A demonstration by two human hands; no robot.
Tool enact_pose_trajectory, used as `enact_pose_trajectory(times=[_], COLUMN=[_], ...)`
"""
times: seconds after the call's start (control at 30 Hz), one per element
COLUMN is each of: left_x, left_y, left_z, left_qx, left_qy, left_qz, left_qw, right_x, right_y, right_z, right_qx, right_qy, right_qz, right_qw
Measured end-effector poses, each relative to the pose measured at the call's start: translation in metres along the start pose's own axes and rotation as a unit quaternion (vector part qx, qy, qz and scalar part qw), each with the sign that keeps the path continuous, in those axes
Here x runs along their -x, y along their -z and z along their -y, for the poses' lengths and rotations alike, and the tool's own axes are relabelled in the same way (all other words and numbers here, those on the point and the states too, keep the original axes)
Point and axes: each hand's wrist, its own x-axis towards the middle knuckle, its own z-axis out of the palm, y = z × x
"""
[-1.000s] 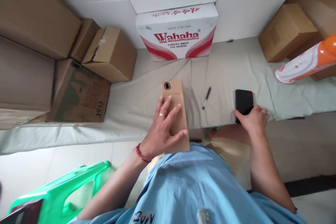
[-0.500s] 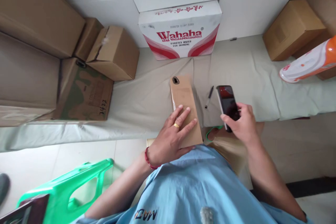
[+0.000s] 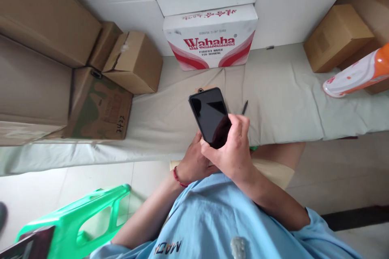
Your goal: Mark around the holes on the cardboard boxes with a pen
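Observation:
A black smartphone (image 3: 209,115) lies over a flat brown cardboard box (image 3: 208,88), of which only the far end with its dark-ringed hole peeks out. My right hand (image 3: 235,147) grips the phone by its lower right part, thumb at the bottom edge and fingers along the right side. Beneath the phone and the right hand is my left hand (image 3: 194,162), a red cord bracelet at its wrist. One stretched finger shows beside the phone; the others are hidden. A black pen (image 3: 245,107) lies on the cloth just right of the phone.
A grey-green cloth (image 3: 273,89) covers the table. At the back stands a white and red Wahaha water carton (image 3: 211,42). Cardboard boxes (image 3: 133,62) stack up on the left, with another box (image 3: 337,38) and an orange-white bottle (image 3: 355,73) at right. A green stool (image 3: 75,214) stands lower left.
My right hand has carried the phone leftward, from right of the pen to above the box. The phone now covers most of the box and my left hand's fingers.

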Motion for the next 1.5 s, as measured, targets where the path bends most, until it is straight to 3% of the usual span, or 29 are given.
enact_pose_trajectory(times=[0.13,0.47,0.67,1.13,1.5], left_x=[0.0,-0.003,-0.003,-0.007,-0.005], left_y=[-0.004,-0.003,-0.002,-0.001,-0.004], left_z=[0.001,-0.002,-0.002,-0.002,0.0], left_qx=[-0.009,0.008,0.045,-0.03,-0.013], left_qy=[-0.001,0.008,0.061,-0.014,-0.004], left_qz=[0.002,-0.005,0.024,0.013,0.001], left_qw=[1.0,1.0,0.997,0.999,1.0], right_x=[0.002,0.007,0.01,0.017,0.01], right_y=[-0.008,-0.006,-0.004,0.038,0.041], right_z=[0.0,-0.002,0.001,-0.004,-0.006], right_qx=[0.007,0.019,0.007,0.056,0.057], right_qy=[-0.011,0.006,0.018,0.044,0.054], right_qz=[-0.018,-0.026,-0.033,-0.032,-0.047], right_qw=[1.0,0.999,0.999,0.997,0.996])
